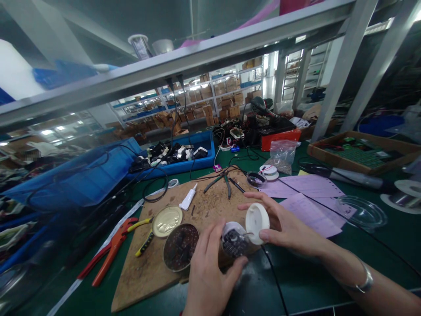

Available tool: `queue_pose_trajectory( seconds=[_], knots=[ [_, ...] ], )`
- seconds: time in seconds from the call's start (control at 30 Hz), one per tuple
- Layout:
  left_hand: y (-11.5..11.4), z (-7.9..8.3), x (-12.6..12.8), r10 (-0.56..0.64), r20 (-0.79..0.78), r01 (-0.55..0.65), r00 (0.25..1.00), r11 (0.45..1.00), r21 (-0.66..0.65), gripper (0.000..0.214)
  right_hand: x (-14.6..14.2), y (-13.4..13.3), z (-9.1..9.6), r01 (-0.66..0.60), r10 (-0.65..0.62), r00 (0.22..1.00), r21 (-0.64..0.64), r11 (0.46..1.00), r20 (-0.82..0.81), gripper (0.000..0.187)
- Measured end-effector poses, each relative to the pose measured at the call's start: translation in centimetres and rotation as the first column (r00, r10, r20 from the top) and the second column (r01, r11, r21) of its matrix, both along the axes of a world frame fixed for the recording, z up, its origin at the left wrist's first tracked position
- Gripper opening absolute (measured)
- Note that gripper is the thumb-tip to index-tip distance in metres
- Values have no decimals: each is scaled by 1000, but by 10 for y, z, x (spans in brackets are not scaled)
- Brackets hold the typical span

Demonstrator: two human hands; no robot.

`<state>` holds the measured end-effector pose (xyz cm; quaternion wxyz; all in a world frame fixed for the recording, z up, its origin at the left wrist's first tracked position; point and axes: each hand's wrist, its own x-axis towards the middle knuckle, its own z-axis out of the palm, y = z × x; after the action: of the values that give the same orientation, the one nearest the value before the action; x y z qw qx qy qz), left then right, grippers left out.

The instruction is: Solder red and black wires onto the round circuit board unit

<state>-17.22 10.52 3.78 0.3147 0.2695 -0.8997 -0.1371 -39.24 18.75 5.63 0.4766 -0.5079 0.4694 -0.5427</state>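
Curling the left hand half closed around a round case, with fingers along its left side and thumb at the near edge. Seeing a dark circuit board in its mouth. Pinching a white cap in the right hand, with thumb at the near rim and fingers loosely spread beyond, just right of the case. Holding both at the near right edge of the wooden board; can't tell whether the case is resting there. Spotting a tin just left of the left hand, then a gold lid past it. Looking farther, finding a white tube and green pliers. Catching red cutters at left, purple papers at right.
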Motion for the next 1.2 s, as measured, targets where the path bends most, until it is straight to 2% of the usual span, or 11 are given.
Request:
queue_pose_trajectory(
  seconds=[0.07,0.13,0.2,0.37,0.5,0.57,0.63,0.77,0.93,1.07,1.2],
  knots=[
    [7,-2,1,10,-78,14,997,953,302,63,-1,0,8,-9,9,998,-6,1000,-67,81],
    [13,-4,1,79,-186,51,979,794,606,57,0,0,18,-7,4,982,-13,1000,-190,79],
    [15,-6,0,180,-263,91,948,640,763,52,1,0,28,5,-15,945,-32,999,-328,76],
    [14,-8,-8,212,-270,141,939,479,867,62,6,5,46,-60,10,877,-90,994,-480,74],
    [15,-8,-16,119,-298,279,947,151,948,85,9,11,52,-119,80,860,-46,992,-504,79],
    [16,-8,-17,80,-318,314,945,61,948,86,11,13,53,-141,110,849,-22,990,-517,81],
    [17,-6,-17,61,-320,314,945,87,945,80,12,14,53,-156,123,850,-22,988,-513,83],
    [17,-4,-13,63,-359,340,931,203,918,67,15,14,51,-146,108,853,-36,989,-510,83],
    [22,-9,-10,123,-429,369,895,334,867,57,16,14,45,-141,76,793,-61,988,-605,84],
    [32,-15,-11,160,-429,269,889,574,773,51,18,16,39,-73,-6,769,-98,993,-639,81],
    [34,-27,-20,262,-412,-4,873,847,531,42,23,14,26,4,-100,726,-141,990,-681,78]
  ],
)
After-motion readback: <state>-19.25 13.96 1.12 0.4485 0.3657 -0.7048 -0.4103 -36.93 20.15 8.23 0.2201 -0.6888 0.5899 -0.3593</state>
